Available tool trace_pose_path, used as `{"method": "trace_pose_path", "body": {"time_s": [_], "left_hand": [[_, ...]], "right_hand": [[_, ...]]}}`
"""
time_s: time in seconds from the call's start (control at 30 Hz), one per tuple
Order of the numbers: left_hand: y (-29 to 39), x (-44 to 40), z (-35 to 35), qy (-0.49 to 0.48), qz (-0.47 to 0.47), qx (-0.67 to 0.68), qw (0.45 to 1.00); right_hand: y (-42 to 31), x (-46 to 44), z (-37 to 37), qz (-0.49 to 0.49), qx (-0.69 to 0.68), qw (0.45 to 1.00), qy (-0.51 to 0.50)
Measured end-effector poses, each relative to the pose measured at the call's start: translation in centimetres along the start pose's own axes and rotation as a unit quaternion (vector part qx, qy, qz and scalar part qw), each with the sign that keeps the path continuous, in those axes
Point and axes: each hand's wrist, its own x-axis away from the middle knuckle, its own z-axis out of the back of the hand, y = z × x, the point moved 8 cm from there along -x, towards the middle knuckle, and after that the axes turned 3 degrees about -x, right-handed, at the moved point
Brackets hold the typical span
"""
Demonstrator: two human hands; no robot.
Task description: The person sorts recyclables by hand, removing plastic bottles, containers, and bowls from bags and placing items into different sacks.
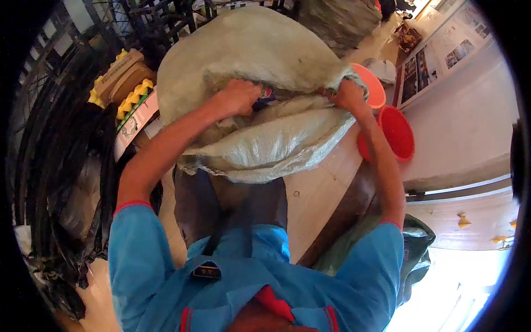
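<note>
A large, full greenish-white woven sack stands in front of my legs, its mouth partly open toward me. My left hand is closed at the opening, beside a small dark item with a red and blue mark inside; what it grips is hidden. My right hand is closed on the sack's rim at the right end of the mouth. The loose front flap of the sack hangs between my forearms.
Red buckets stand right of the sack. Cardboard and yellow trays lie at the left, near black plastic bags and dark crates. A green sack lies behind my right arm. A poster board leans at the right.
</note>
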Motion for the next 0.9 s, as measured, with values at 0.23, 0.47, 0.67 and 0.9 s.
{"method": "trace_pose_path", "body": {"time_s": [0.23,0.47,0.67,0.9], "left_hand": [[-14.9,-8.9,5.2,0.090,0.251,0.355,0.896],[-14.9,-13.4,11.1,0.076,0.318,0.338,0.882],[-16.2,-19.8,7.3,0.214,0.197,0.313,0.904],[-15.1,-21.6,-1.3,0.023,0.190,0.231,0.954]], "right_hand": [[-1.8,1.5,-1.3,0.052,-0.041,0.996,-0.052],[3.4,-0.9,1.1,-0.069,-0.137,0.988,-0.011],[13.2,-4.0,-1.7,-0.268,-0.412,0.864,-0.110],[18.1,-6.6,-16.8,0.058,-0.199,0.967,0.149]]}}
